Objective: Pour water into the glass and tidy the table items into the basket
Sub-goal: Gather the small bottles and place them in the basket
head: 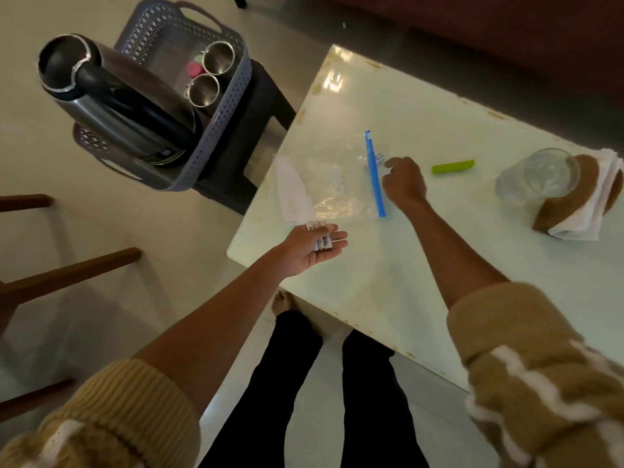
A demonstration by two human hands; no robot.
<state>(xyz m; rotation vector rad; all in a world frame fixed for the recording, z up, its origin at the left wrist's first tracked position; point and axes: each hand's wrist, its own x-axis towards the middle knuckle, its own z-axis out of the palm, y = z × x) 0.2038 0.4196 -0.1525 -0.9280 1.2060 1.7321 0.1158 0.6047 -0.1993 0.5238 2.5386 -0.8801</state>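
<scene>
Left hand (312, 249) is palm up at the desk (388, 282) edge, grip spread, with a few small white tiles (322, 243) lying on the fingers. Right hand (403, 182) is curled, fingertips pinching at more tiles (380, 158) beside the bag's (332, 187) blue strip (375, 173). Green clip (453, 166) lies just right. Glass (540, 175) sits on a napkin far right. Basket (216, 106) with kettle (111, 99) and two cups is off the desk, on a stool.
</scene>
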